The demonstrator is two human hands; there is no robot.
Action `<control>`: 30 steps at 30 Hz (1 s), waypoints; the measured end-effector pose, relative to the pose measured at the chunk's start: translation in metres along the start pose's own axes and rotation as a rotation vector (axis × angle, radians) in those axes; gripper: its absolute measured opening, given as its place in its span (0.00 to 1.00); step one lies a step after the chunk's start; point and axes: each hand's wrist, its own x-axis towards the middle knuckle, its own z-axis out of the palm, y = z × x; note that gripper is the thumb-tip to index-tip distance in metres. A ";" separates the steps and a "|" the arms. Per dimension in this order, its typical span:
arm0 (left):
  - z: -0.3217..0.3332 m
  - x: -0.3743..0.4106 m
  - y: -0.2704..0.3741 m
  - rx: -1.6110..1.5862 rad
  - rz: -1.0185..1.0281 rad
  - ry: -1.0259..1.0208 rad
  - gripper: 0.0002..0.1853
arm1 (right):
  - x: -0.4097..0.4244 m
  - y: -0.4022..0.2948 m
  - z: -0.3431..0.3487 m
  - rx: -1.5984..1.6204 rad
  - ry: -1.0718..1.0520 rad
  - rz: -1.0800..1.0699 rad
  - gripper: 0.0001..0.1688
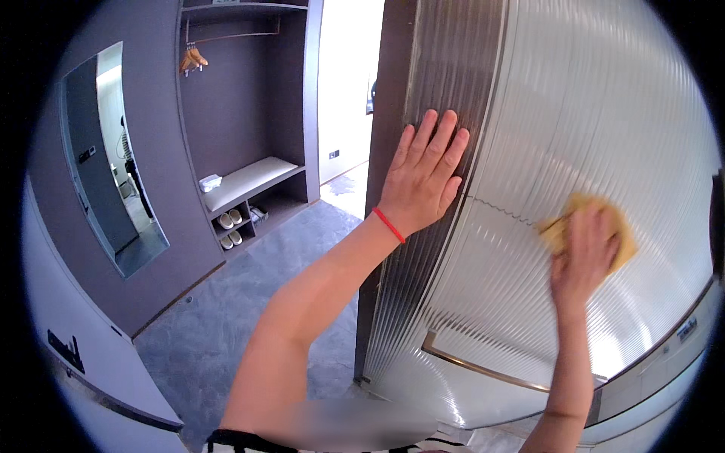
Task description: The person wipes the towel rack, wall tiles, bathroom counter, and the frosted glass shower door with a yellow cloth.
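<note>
A large ribbed glass door panel [544,130] fills the right side of the head view. Against it, my right hand [586,243] presses a yellow cloth [623,232]; hand and cloth look blurred. My left hand [427,170], with a red cord bracelet [389,225] at the wrist, rests flat on the dark ribbed strip beside the panel's edge, fingers spread and holding nothing. Lower on the glass, a metal bar handle [487,369] runs crosswise below my right hand.
An open wardrobe niche at the left has wooden hangers [194,58], a cushioned bench [249,184] and shoes [231,219] below. A tall mirror [113,164] hangs on the wall. A door with a black lever handle [67,351] stands at lower left, beside grey flooring [226,317].
</note>
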 end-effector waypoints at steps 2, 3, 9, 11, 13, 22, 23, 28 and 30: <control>-0.003 -0.003 -0.002 0.005 0.005 -0.015 0.34 | -0.046 -0.039 0.013 0.070 -0.028 -0.180 0.33; -0.001 -0.004 -0.001 -0.008 -0.001 -0.013 0.33 | -0.070 -0.053 0.008 0.139 -0.168 -0.247 0.30; 0.010 -0.003 0.011 -0.036 -0.004 0.000 0.34 | -0.104 -0.013 0.006 0.312 -0.616 -0.440 0.36; 0.007 -0.002 0.009 -0.024 0.002 -0.013 0.34 | -0.054 0.006 -0.002 0.233 -0.406 -0.357 0.41; 0.003 -0.006 0.004 -0.001 0.002 -0.016 0.34 | 0.008 0.021 -0.012 0.153 -0.118 -0.143 0.45; 0.007 -0.017 0.013 -0.081 -0.036 -0.032 0.36 | -0.054 -0.072 0.019 0.300 -0.217 -0.259 0.32; 0.008 -0.029 0.016 -0.099 -0.054 -0.056 0.36 | -0.078 -0.083 0.017 0.438 -0.365 -0.296 0.30; -0.013 -0.120 0.074 -0.496 -0.345 -0.160 0.34 | -0.176 -0.096 0.008 0.889 -0.567 -0.177 0.25; -0.033 -0.172 0.111 -0.843 -0.653 -0.159 0.28 | -0.186 -0.116 -0.009 1.183 -0.461 0.182 0.24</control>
